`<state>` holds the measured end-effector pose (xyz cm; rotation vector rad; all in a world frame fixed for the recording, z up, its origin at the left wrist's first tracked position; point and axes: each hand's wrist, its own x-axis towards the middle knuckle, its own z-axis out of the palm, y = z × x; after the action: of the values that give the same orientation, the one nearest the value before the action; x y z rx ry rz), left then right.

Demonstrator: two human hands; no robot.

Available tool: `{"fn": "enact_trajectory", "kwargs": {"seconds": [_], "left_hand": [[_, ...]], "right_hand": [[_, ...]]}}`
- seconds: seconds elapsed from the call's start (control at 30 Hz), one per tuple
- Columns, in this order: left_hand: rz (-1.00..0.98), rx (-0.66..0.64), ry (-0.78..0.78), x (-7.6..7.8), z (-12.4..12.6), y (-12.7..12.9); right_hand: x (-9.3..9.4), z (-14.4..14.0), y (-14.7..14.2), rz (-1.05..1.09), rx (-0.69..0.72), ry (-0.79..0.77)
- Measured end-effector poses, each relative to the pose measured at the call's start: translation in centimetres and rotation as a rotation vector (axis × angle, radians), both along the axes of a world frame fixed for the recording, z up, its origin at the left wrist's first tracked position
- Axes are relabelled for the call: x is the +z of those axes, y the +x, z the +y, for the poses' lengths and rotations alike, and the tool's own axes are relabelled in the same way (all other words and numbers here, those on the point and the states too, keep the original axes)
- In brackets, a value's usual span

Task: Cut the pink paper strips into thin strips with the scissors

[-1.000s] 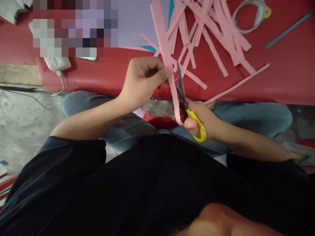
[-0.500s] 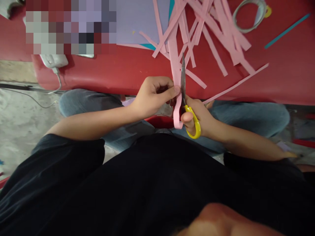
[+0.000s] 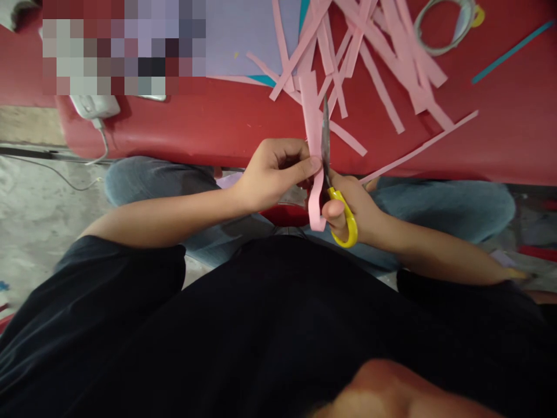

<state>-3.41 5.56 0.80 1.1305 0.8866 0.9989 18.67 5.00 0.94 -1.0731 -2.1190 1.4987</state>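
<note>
My left hand [image 3: 278,171] pinches a pink paper strip [image 3: 310,116] between thumb and fingers at the table's near edge. The strip's lower end curls down in a loop below my thumb, close to my right hand. My right hand [image 3: 354,203] is closed on scissors [image 3: 346,217] with yellow handles, my thumb through one loop. Their metal blades point away from me, just right of the strip, and look closed or nearly so. Several other pink paper strips [image 3: 383,90] lie in a loose heap beyond my hands.
On the red table [image 3: 195,125] lie a lilac sheet [image 3: 250,38], a tape roll [image 3: 420,35] and a thin teal strip [image 3: 513,52]. A white charger [image 3: 96,107] with a cable sits at the left. Part of the upper left is pixelated.
My left hand has shifted slightly toward me and right with the strip, whose far end now shows clear of the heap. The scissors have moved very slightly.
</note>
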Motion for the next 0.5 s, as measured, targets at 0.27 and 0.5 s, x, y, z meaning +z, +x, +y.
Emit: {"fn": "enact_trajectory", "kwargs": {"seconds": [0.27, 0.5], "left_hand": [[-0.074, -0.041, -0.003, 0.17, 0.0, 0.17], [-0.007, -0.067, 0.05, -0.25, -0.08, 0.0]], "right_hand": [[-0.3, -0.06, 0.34, -0.012, 0.007, 0.067], [0.0, -0.16, 0.05, 0.02, 0.012, 0.058]]}}
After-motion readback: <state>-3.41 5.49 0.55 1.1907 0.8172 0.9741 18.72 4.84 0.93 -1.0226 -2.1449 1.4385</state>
